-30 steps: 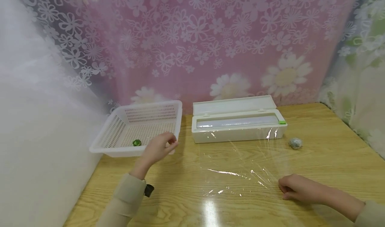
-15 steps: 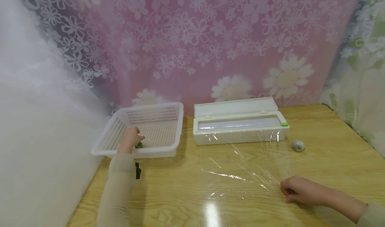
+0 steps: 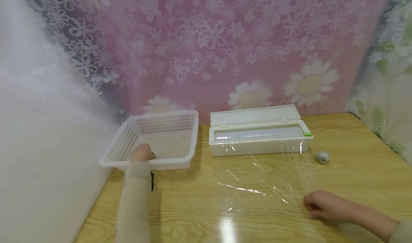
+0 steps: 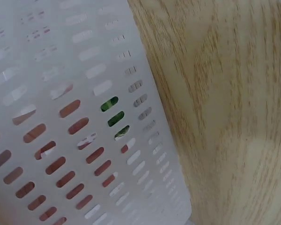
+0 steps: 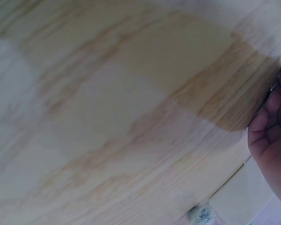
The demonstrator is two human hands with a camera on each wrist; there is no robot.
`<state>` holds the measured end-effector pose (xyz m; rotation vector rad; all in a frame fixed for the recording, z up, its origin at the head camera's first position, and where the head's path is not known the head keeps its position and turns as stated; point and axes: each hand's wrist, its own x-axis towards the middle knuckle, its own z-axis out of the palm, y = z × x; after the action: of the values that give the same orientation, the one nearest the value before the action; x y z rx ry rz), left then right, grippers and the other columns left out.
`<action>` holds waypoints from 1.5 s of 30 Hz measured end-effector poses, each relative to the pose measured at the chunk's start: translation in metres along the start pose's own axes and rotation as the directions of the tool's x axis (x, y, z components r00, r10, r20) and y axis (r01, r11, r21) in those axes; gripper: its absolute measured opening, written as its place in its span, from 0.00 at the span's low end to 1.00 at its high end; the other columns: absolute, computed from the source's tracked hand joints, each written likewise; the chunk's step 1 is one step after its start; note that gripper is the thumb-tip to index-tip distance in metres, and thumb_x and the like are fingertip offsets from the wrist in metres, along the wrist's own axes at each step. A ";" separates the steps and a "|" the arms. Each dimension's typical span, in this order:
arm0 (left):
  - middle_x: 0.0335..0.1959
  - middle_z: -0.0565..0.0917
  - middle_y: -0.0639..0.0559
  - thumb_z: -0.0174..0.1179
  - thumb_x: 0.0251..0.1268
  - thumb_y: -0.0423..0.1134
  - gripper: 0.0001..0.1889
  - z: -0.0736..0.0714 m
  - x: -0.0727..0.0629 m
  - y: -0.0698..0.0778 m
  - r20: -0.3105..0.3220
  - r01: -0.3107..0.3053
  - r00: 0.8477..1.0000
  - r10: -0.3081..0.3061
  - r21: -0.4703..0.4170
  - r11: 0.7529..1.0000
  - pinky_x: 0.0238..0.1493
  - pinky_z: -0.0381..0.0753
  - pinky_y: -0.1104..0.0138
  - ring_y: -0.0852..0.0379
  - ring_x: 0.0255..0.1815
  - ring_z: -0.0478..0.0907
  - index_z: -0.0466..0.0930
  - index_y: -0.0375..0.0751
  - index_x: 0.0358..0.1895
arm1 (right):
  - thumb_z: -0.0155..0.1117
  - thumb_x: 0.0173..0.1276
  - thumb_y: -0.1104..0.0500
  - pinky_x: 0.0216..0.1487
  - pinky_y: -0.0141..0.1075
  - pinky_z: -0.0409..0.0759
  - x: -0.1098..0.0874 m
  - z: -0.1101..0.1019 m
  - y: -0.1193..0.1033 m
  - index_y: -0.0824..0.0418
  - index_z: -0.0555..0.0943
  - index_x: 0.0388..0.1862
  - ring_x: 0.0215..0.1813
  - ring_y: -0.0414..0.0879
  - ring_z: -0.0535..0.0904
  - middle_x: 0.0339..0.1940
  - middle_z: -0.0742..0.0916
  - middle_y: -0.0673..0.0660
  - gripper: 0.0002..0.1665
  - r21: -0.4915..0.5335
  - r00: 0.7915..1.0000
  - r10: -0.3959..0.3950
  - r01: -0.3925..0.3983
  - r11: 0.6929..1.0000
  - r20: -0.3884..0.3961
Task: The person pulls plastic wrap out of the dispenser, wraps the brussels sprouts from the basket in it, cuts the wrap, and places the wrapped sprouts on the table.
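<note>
My left hand [image 3: 141, 152] reaches down inside the white slotted basket [image 3: 194, 135], at its near wall. A small green item [image 4: 115, 118] shows through the basket's slots in the left wrist view, right by the fingers. The hand's back hides most of it in the head view, and I cannot tell whether the fingers hold it. My right hand [image 3: 328, 205] pinches the edge of a clear sheet of plastic wrap [image 3: 244, 190] with curled fingers. The sheet stretches over the table from the white wrap dispenser [image 3: 260, 149], whose lid stands up behind the roll.
A small silvery wrapped ball [image 3: 322, 157] lies on the wooden table [image 3: 363, 164], right of the dispenser. A green slider [image 3: 308, 134] sits at the dispenser's right end. Flowered curtains [image 3: 206, 50] close off the back and sides.
My left hand has moved left from the basket's right front corner, over the green item, and down into the basket. The right hand keeps its grip on the wrap's edge.
</note>
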<state>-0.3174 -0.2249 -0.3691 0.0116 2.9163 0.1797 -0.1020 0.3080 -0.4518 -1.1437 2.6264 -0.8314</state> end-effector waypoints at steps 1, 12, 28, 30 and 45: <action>0.21 0.78 0.46 0.62 0.53 0.40 0.14 0.000 0.001 0.001 0.007 -0.005 1.000 0.005 0.005 1.000 0.22 0.70 0.65 0.57 0.18 0.67 0.78 0.29 0.32 | 0.63 0.56 0.54 0.17 0.23 0.61 -0.001 0.000 0.000 0.51 0.67 0.21 0.21 0.26 0.57 0.19 0.66 0.35 0.14 -0.001 1.000 0.003 -0.003 1.000 -0.001; 0.23 0.78 0.41 0.60 0.54 0.34 0.11 0.004 0.009 -0.001 -0.011 0.016 1.000 -0.016 0.051 0.999 0.30 0.76 0.54 0.49 0.25 0.76 0.77 0.25 0.34 | 0.62 0.56 0.54 0.17 0.23 0.60 -0.001 0.001 -0.002 0.51 0.66 0.20 0.21 0.26 0.57 0.18 0.66 0.35 0.14 -0.004 1.000 0.023 -0.023 1.000 -0.001; 0.21 0.76 0.43 0.59 0.51 0.27 0.05 0.007 0.014 -0.006 -0.040 -0.041 0.998 0.041 0.002 0.999 0.20 0.71 0.62 0.53 0.20 0.70 0.76 0.27 0.29 | 0.64 0.55 0.55 0.16 0.23 0.61 -0.002 0.001 -0.001 0.51 0.66 0.20 0.21 0.26 0.58 0.18 0.66 0.36 0.14 0.002 0.999 0.010 -0.010 1.000 -0.030; 0.18 0.74 0.44 0.58 0.52 0.27 0.03 0.007 0.015 -0.008 -0.063 -0.033 0.998 0.030 -0.038 0.999 0.19 0.68 0.64 0.54 0.18 0.66 0.75 0.28 0.26 | 0.63 0.55 0.55 0.16 0.23 0.61 -0.003 0.001 -0.001 0.51 0.67 0.20 0.21 0.26 0.58 0.18 0.67 0.35 0.14 0.010 1.000 0.015 -0.015 1.000 -0.025; 0.37 0.77 0.35 0.58 0.57 0.36 0.16 -0.007 0.006 0.018 -0.324 -0.204 0.940 0.107 -0.281 0.938 0.35 0.74 0.56 0.45 0.34 0.75 0.73 0.25 0.44 | 0.63 0.56 0.54 0.17 0.24 0.62 -0.001 -0.001 -0.001 0.51 0.67 0.21 0.21 0.26 0.58 0.19 0.67 0.35 0.14 0.021 1.000 0.007 -0.007 1.000 -0.013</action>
<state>-0.3249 -0.2079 -0.3612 0.1838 3.1540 0.7292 -0.1012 0.3086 -0.4510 -1.1267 2.6246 -0.8658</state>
